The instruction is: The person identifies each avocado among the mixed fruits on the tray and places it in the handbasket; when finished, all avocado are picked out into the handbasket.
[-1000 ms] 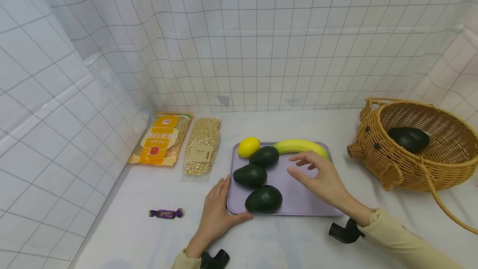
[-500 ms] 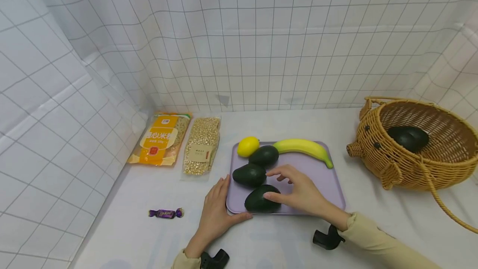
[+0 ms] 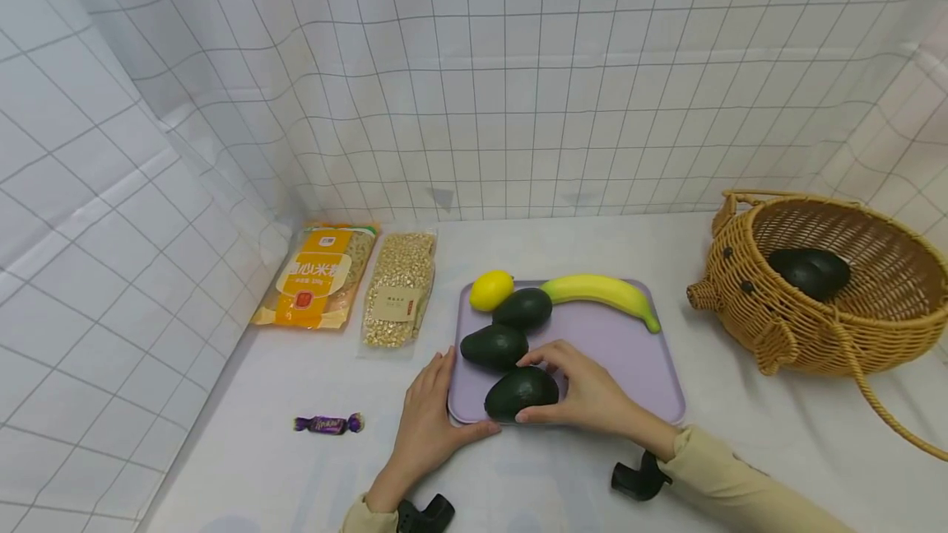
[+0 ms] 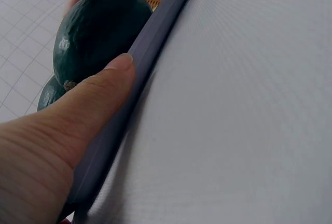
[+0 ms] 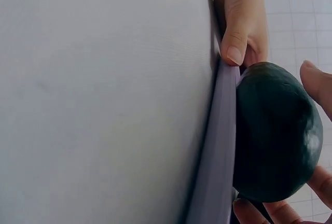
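Observation:
A lilac tray (image 3: 629, 360) carries several fruits. My right hand (image 3: 588, 393) curls its thumb and fingers around the front avocado (image 3: 517, 395), which lies near the tray's front edge; the right wrist view shows this avocado (image 5: 275, 136) between them. Fingers straight, my left hand (image 3: 433, 426) rests against the tray's front left corner. In the left wrist view its thumb (image 4: 98, 86) lies along the front rim, close to the avocado's stem end. Behind are a second avocado (image 3: 492, 347), a third avocado (image 3: 522, 308), a yellow lemon (image 3: 490, 291) and a banana (image 3: 603, 293).
A wicker pig-shaped basket (image 3: 800, 344) at the right holds a dark avocado (image 3: 809, 273); its rope handle (image 3: 877, 410) trails forward. Two grain packs, an orange bag (image 3: 318, 278) and a clear bag (image 3: 400, 290), lie back left. A purple-wrapped candy (image 3: 329, 424) sits front left.
My right hand has moved left and forward from over the tray's right half near the banana to the front avocado, its fingers now around it. My left hand has stayed put.

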`<state>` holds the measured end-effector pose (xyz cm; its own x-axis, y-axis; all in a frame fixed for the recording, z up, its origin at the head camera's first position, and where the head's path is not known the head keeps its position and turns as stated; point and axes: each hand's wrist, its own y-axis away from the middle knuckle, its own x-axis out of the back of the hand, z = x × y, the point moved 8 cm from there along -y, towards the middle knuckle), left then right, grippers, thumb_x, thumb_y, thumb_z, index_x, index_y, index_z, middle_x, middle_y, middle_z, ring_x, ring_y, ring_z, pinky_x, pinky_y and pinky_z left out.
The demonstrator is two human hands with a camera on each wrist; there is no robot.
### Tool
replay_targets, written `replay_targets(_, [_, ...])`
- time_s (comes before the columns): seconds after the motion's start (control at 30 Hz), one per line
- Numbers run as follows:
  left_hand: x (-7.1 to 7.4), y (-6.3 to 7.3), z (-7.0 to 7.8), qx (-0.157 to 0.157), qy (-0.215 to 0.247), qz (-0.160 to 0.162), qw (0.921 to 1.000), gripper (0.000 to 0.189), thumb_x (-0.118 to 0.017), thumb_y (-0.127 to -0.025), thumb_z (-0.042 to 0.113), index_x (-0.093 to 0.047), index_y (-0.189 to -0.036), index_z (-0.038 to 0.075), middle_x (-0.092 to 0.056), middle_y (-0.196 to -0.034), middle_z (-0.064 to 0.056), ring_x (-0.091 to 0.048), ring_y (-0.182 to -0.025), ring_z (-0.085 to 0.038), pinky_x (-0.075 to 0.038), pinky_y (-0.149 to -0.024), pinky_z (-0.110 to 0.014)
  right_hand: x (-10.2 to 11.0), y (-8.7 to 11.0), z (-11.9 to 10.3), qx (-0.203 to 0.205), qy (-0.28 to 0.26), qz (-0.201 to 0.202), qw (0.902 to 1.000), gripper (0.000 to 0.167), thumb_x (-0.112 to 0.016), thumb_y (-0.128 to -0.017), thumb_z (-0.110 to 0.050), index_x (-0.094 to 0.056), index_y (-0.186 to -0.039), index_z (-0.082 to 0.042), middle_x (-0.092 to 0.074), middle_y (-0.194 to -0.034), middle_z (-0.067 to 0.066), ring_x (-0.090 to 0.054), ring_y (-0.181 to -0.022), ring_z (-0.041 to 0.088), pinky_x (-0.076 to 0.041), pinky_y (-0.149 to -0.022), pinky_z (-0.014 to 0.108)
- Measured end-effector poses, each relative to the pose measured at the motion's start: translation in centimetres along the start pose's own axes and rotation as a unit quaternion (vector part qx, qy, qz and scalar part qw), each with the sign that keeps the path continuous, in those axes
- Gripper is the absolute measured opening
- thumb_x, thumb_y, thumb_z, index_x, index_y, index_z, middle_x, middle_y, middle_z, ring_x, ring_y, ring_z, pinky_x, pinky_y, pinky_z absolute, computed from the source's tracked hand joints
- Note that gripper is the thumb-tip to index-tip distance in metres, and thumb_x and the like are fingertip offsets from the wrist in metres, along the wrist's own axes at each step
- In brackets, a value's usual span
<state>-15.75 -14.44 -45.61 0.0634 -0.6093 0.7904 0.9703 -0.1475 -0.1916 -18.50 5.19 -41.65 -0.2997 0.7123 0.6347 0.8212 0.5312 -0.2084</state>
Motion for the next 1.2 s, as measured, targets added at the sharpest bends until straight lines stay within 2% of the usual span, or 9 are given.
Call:
replay_targets(0.2, [0.1, 0.0, 0.1, -0.005, 0.001, 0.008, 1.0, 0.116, -0.08, -0.062, 0.06, -0.029, -0.148, 0.002, -0.034, -0.147, -0.02, -0.028, -0.135, -0.034, -0.022, -0.106, -0.056, -0.4, 0.3, 0.1, -0.006, 0.001, -0.009, 0.9999, 0.064, -0.081, -0.067, -0.053, -0.056, -0.12, -0.026, -0.054, -0.112, -0.012, -0.051, -0.09, 0.01, -0.046, -0.077, 0.031])
replay_targets(0.5, [-0.1, -0.1, -0.1, 0.011, 0.003, -0.008, 0.9999, 0.116, -0.079, -0.063, 0.062, -0.027, -0.149, 0.003, -0.032, -0.148, -0.019, -0.027, -0.135, -0.034, -0.021, -0.106, -0.056, -0.6, 0.5, 0.3, -0.01, -0.009, -0.022, 0.9997, 0.065, -0.081, -0.069, -0.049, -0.053, -0.121, -0.025, -0.058, -0.11, -0.013, -0.053, -0.093, 0.01, -0.047, -0.08, 0.032])
replay_targets(0.6, [-0.1, -0.1, -0.1, 0.015, 0.004, -0.01, 0.9998, 0.117, -0.079, -0.062, 0.062, -0.027, -0.149, 0.003, -0.031, -0.148, -0.019, -0.026, -0.136, -0.034, -0.02, -0.107, -0.056, -0.5, 0.6, 0.3, -0.004, -0.008, -0.021, 0.9997, 0.064, -0.081, -0.069, -0.048, -0.053, -0.122, -0.024, -0.058, -0.113, -0.012, -0.053, -0.092, 0.01, -0.047, -0.078, 0.032])
replay_targets(0.83, [-0.1, 0.0, -0.1, 0.012, 0.002, -0.005, 0.9999, 0.117, -0.079, -0.062, 0.062, -0.027, -0.149, 0.003, -0.031, -0.149, -0.018, -0.026, -0.135, -0.033, -0.02, -0.106, -0.055, 0.2, 1.1, 0.4, 0.011, 0.011, -0.021, 0.9997, 0.062, -0.078, -0.072, -0.052, -0.054, -0.124, -0.03, -0.053, -0.123, -0.017, -0.052, -0.104, 0.008, -0.048, -0.081, 0.034])
replay_targets(1.0, [0.0, 0.0, 0.0, 0.005, 0.003, 0.001, 1.0, 0.116, -0.079, -0.063, 0.061, -0.028, -0.148, 0.001, -0.033, -0.147, -0.02, -0.028, -0.134, -0.035, -0.021, -0.105, -0.056, 0.7, 1.4, 0.6, 0.008, 0.018, -0.022, 0.9996, 0.062, -0.076, -0.073, -0.054, -0.056, -0.125, -0.027, -0.053, -0.121, -0.017, -0.052, -0.102, 0.008, -0.048, -0.078, 0.033])
replay_targets(1.2, [0.1, 0.0, 0.0, 0.004, 0.004, 0.006, 1.0, 0.116, -0.079, -0.062, 0.062, -0.029, -0.147, 0.001, -0.034, -0.147, -0.02, -0.028, -0.134, -0.035, -0.022, -0.105, -0.057, 1.3, 1.6, 0.8, 0.004, 0.027, -0.003, 0.9996, 0.061, -0.076, -0.072, -0.055, -0.056, -0.124, -0.03, -0.054, -0.12, -0.017, -0.053, -0.1, 0.007, -0.048, -0.077, 0.032])
